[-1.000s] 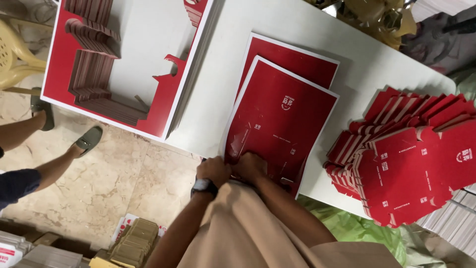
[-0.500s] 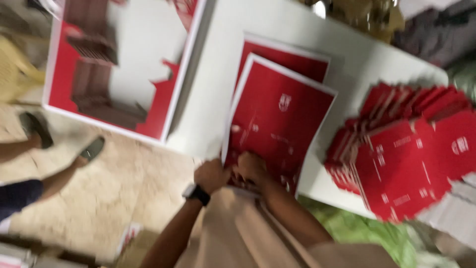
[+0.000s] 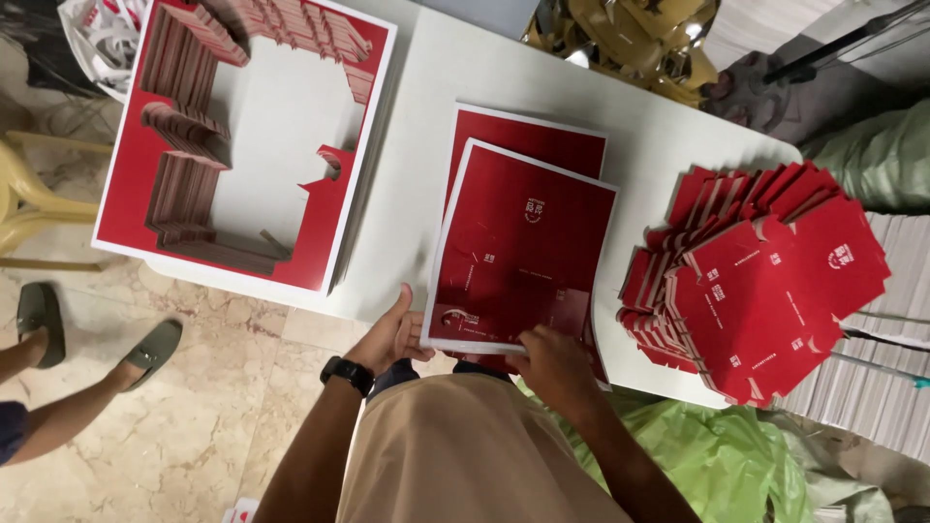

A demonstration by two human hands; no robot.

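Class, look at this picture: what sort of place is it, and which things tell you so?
Probably a small print-finishing or box-packing workshop. A white table holds red printed sheets, a stack of die-cut red box blanks, and leftover punched-out frames. Both hands grip the top sheet.

The lower red sheet is mostly covered by the top sheet, whose near edge is hidden under the right hand.

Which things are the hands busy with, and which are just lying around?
In hand: left hand, right hand, top red sheet, red sheet under it.

Lying about: cut-out boxes, punched-out waste stack, green bag, yellow chair.
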